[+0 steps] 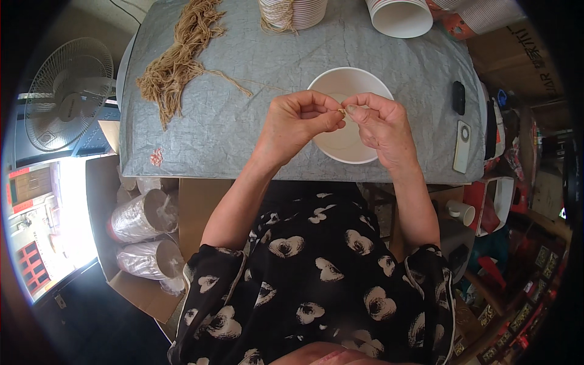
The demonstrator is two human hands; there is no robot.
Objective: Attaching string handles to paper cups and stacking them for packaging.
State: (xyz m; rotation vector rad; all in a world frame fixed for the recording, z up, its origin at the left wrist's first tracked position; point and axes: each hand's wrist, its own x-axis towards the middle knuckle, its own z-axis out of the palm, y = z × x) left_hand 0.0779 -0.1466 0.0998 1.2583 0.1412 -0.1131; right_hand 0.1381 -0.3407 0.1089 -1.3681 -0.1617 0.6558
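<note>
Over a white paper bucket [350, 149], my left hand [304, 121] and my right hand [380, 125] meet with their fingertips pinched together. Between them is a thin tan string [342, 112], closed in both pinches. A strand of it appears to run left across the table toward a loose bundle of tan strings [176, 67] at the far left. Whether a knot sits in the string is too small to tell.
The table has a grey cover [243, 140]. A stack of striped cups [295, 12] wrapped with string stands at the back, beside a tipped white bucket [401, 18]. A phone-like white device [462, 146] and black object [458, 97] lie right. A fan [70, 94] stands left, above boxed wrapped cups [146, 219].
</note>
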